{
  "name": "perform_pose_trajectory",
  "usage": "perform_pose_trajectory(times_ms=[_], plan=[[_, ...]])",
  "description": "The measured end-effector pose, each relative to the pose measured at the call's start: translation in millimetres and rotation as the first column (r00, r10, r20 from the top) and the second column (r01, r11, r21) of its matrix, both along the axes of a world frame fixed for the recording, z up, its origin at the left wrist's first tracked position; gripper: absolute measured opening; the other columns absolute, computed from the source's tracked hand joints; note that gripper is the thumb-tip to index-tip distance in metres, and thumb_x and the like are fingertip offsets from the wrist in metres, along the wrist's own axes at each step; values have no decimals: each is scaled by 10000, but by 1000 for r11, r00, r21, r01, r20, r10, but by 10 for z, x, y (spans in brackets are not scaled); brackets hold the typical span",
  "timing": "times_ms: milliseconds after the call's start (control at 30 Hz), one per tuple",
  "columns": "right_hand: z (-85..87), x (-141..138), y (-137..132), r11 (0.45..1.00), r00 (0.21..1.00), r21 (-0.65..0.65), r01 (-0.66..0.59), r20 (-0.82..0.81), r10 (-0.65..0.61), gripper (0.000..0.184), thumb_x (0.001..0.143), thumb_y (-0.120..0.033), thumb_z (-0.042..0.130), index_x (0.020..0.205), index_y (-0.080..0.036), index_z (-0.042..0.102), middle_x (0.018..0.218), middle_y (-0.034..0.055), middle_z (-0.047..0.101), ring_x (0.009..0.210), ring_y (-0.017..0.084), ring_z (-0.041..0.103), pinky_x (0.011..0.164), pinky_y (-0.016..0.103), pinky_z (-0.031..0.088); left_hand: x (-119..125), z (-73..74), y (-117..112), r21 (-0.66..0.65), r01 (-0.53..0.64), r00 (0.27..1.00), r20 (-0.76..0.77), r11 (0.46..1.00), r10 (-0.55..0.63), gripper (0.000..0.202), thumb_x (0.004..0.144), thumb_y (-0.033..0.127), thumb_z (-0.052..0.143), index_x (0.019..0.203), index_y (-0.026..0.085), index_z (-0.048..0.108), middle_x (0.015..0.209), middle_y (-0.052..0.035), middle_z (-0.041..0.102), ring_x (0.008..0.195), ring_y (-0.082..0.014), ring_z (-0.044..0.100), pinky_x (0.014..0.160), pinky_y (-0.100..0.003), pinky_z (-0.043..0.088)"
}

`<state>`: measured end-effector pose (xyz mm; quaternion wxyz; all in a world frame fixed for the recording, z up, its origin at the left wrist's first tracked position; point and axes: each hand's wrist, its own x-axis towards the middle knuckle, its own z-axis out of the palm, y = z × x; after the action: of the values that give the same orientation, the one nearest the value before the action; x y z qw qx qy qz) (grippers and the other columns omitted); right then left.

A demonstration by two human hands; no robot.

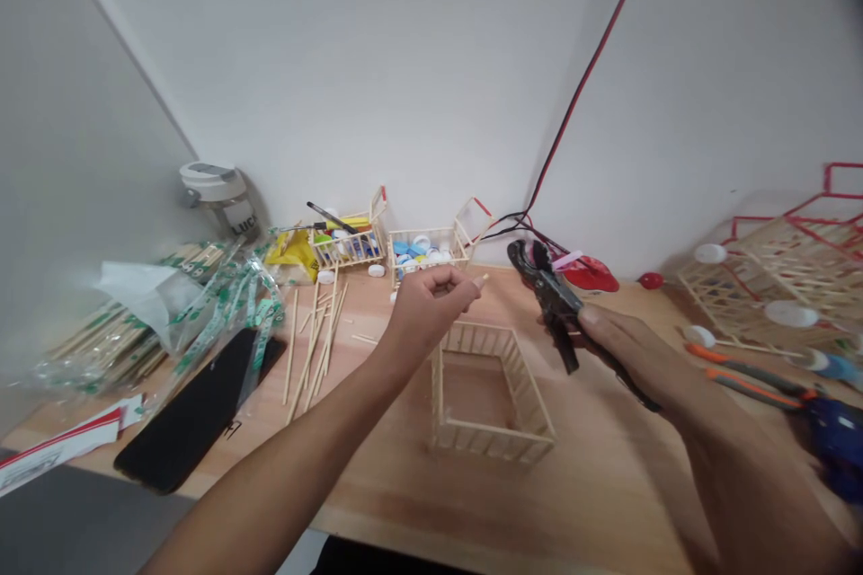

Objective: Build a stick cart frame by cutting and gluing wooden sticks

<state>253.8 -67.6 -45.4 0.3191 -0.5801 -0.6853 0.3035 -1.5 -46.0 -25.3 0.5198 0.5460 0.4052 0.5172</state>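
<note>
My left hand [431, 304] is raised over the wooden table [593, 503], fingers pinched on a short wooden stick piece [481, 279] whose tip pokes out to the right. My right hand [630, 350] grips the handles of black cutting pliers [547, 292], jaws pointing up and left toward the stick tip, a small gap between them. Directly below both hands stands a small open-top crate made of wooden sticks [486, 391].
Loose sticks [316, 337] lie left of the crate, beside plastic packs of sticks [202, 305] and a black phone [195, 409]. Two stick baskets with bottle caps [418, 252] stand at the wall. Larger stick frames [775, 287], orange-handled tools [748, 377] and red-black wires [573, 108] are at right.
</note>
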Motion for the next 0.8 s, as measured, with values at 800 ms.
perform_pose_trajectory(times_ms=[800], plan=[[34, -324, -106, 984, 991, 123, -132, 13, 131, 571, 885, -690, 471, 1123, -230, 711, 986, 88, 744, 840, 257, 694, 716, 357, 565, 125, -33, -33, 65, -2, 1000, 8, 998, 1, 201, 791, 328, 657, 726, 138, 667, 572, 42, 525, 431, -40, 401, 423, -203, 257]])
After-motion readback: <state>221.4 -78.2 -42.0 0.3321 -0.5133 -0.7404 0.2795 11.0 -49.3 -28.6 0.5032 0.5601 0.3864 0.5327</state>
